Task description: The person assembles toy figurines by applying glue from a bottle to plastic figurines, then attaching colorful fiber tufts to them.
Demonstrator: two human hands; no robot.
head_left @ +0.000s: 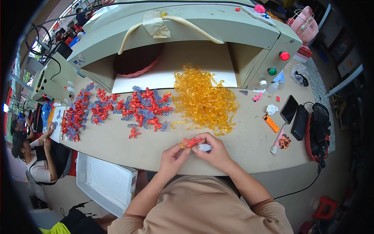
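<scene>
Above the table's front edge, my left hand point(172, 160) pinches a small red plastic toy figure point(191, 142). A bit of translucent yellow shows at the figure's left end; whether it is joined there I cannot tell. My right hand point(215, 153) is closed around a small white bottle point(205, 148), with its fingertips against the figure's right side. Just beyond my hands lies a big heap of curly translucent yellow plastic pieces point(202, 97). To its left is a pile of red figures with translucent purple parts point(146, 105), and one such figure point(134, 132) lies apart in front.
A grey-green machine housing point(202, 27) spans the table's back, with a red button point(284, 56) and a green button point(272, 71). At right lie a phone point(289, 109), an orange box cutter point(270, 123) and a black bag point(319, 130). A white bin point(105, 183) stands lower left; a co-worker point(37, 156) sits far left.
</scene>
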